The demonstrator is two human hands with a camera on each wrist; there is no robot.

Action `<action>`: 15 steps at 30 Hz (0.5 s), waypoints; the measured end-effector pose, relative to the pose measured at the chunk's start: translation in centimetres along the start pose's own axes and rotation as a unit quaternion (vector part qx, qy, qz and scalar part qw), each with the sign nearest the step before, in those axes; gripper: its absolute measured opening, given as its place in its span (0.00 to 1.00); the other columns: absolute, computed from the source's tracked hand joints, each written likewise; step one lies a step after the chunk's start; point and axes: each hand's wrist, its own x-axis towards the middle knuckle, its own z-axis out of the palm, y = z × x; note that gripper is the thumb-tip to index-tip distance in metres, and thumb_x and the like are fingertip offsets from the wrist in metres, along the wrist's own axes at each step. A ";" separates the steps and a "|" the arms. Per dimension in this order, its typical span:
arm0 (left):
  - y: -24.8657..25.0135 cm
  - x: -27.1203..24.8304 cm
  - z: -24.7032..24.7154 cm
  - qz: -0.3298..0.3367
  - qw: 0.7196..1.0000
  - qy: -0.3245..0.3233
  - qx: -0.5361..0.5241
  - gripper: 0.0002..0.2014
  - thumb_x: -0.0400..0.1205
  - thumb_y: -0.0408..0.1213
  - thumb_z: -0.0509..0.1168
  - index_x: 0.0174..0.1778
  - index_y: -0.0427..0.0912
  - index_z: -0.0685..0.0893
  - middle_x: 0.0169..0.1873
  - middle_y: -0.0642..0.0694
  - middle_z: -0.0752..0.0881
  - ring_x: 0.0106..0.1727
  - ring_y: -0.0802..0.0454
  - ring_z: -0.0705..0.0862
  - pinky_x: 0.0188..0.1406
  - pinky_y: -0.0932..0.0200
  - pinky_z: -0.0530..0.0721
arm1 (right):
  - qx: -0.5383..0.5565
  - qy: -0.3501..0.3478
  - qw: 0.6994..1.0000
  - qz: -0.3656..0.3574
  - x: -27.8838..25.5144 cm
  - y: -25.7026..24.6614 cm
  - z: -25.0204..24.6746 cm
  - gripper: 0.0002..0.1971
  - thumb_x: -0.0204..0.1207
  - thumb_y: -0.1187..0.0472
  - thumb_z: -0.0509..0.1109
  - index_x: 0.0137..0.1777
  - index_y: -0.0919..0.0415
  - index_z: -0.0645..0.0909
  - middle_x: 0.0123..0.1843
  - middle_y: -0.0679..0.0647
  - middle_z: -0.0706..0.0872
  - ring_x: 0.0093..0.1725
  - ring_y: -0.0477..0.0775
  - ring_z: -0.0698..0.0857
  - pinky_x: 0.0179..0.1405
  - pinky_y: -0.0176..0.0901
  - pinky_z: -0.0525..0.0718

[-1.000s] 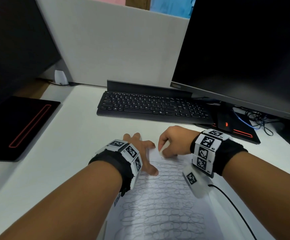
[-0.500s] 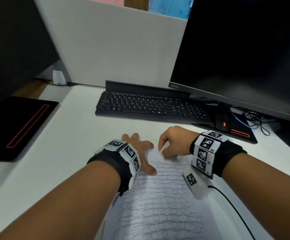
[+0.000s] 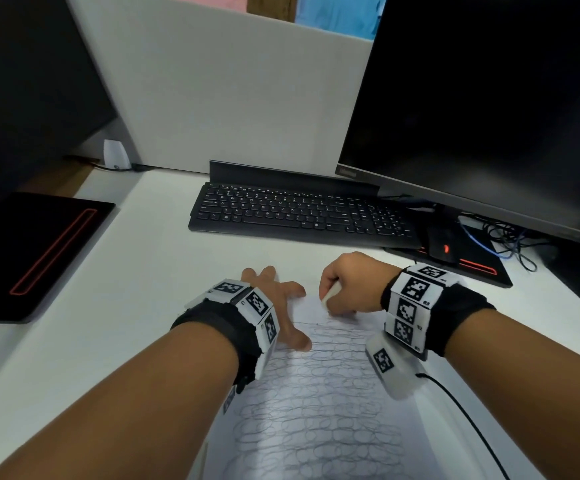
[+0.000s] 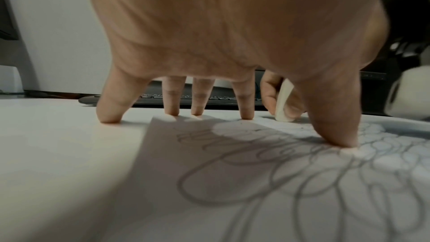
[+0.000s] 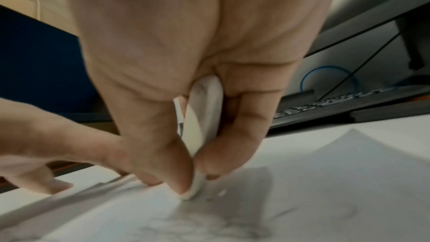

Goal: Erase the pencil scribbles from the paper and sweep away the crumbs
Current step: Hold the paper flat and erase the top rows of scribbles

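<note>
- The paper (image 3: pixel 316 410) lies flat on the desk (image 3: pixel 126 306) directly before me, between my forearms.
- My left hand (image 3: pixel 278 306) rests on the paper's far left corner; my right hand (image 3: pixel 351 285) is just beside it, at the far edge.
- The eraser (image 5: pixel 204 117) sits between my right fingers (image 5: pixel 232 154), its tip on the paper.
- The keyboard (image 3: pixel 302 216) lies behind both hands.
- A monitor (image 3: pixel 489 98) stands behind and right of the keyboard; a mouse (image 3: pixel 441 244) lies at the keyboard's right end.

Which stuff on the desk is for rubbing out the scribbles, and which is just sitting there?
For the job:
- eraser, pinched in the right hand
- paper with pencil scribbles
- left hand, pressing the paper flat

Just sitting there:
- keyboard
- monitor
- cables
</note>
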 end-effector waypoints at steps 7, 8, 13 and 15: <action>0.6 0.1 -0.4 -0.006 1.000 -0.012 0.012 0.42 0.71 0.66 0.71 0.81 0.68 0.60 0.79 0.45 0.59 0.79 0.40 0.59 0.72 0.38 0.69 | -0.017 0.004 1.000 0.005 0.5 0.0 -0.2 0.05 0.70 0.64 0.74 0.44 0.54 0.87 0.33 0.40 0.82 0.33 0.39 0.78 0.30 0.33 0.75; 0.9 0.2 -0.5 -0.002 1.000 -0.012 0.013 0.43 0.71 0.66 0.71 0.81 0.68 0.60 0.79 0.44 0.58 0.79 0.39 0.59 0.72 0.38 0.70 | -0.017 0.003 1.000 0.007 0.6 0.0 -0.3 0.05 0.69 0.64 0.74 0.43 0.54 0.87 0.33 0.41 0.83 0.33 0.40 0.79 0.30 0.34 0.76; 2.3 0.7 -0.3 0.002 1.000 -0.016 -0.003 0.42 0.70 0.67 0.71 0.80 0.66 0.65 0.77 0.43 0.62 0.78 0.38 0.60 0.72 0.36 0.71 | -0.009 0.019 1.000 0.014 0.4 0.0 -0.1 0.05 0.70 0.65 0.74 0.42 0.54 0.86 0.31 0.40 0.82 0.32 0.40 0.79 0.30 0.34 0.76; 2.3 1.1 0.0 -0.004 1.000 -0.014 0.003 0.42 0.68 0.69 0.71 0.79 0.68 0.65 0.75 0.45 0.65 0.76 0.39 0.62 0.69 0.33 0.73 | -0.015 0.026 0.999 0.018 0.4 0.0 0.1 0.05 0.70 0.64 0.74 0.42 0.52 0.85 0.34 0.41 0.83 0.36 0.42 0.81 0.32 0.36 0.79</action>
